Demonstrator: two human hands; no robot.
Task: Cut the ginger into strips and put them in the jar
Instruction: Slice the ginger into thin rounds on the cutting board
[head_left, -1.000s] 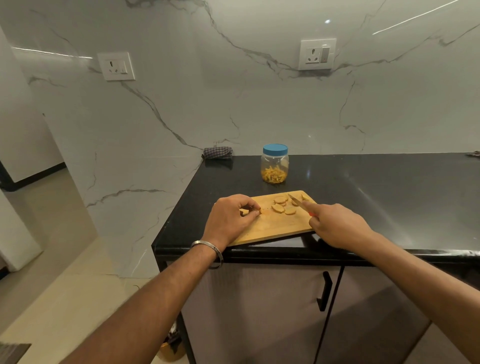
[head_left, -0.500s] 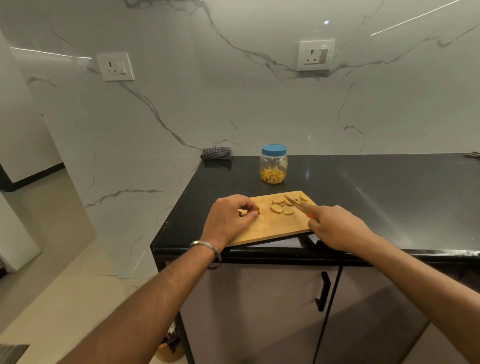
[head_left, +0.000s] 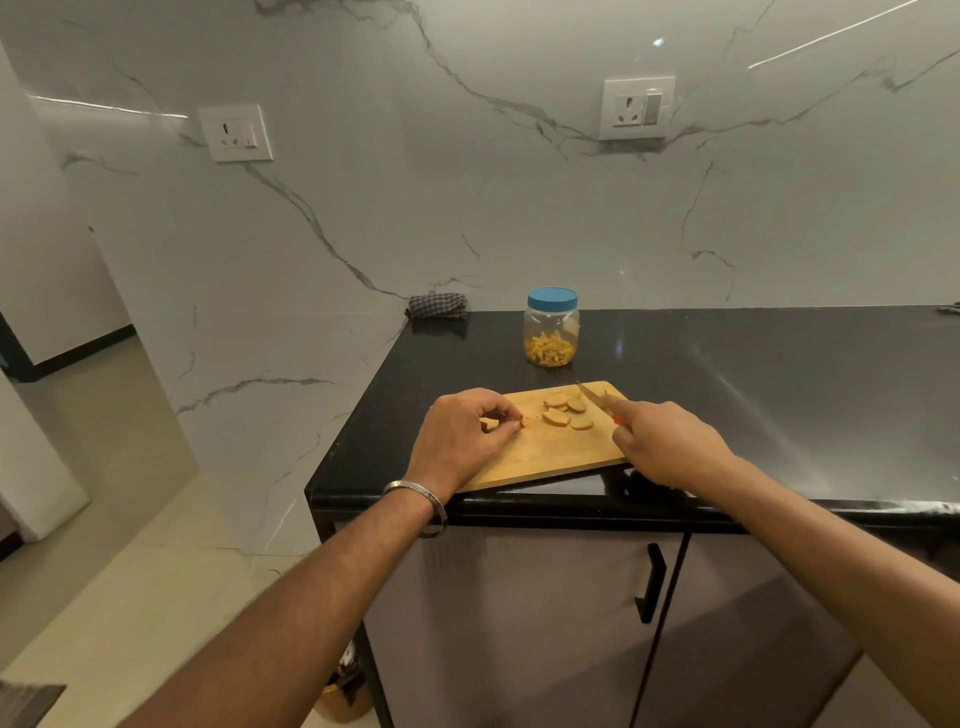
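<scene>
Several round ginger slices (head_left: 563, 410) lie on a wooden cutting board (head_left: 550, 457) at the counter's front edge. My left hand (head_left: 465, 439) rests on the board's left part with curled fingers pinching a small ginger piece (head_left: 491, 423). My right hand (head_left: 662, 441) grips a red-handled knife (head_left: 592, 396), its index finger along the spine and its blade pointing up-left just right of the slices. Behind the board stands a clear jar (head_left: 551, 335) with a blue lid on, holding yellow ginger strips.
The black countertop (head_left: 779, 384) runs to the right. A folded checked cloth (head_left: 437, 305) lies at the back left corner by the marble wall. The counter ends on the left with a drop to the floor. A cabinet door handle (head_left: 652, 582) is below.
The knife blade has shifted slightly over the slices. My left hand has stayed on the board, still pinching the small piece.
</scene>
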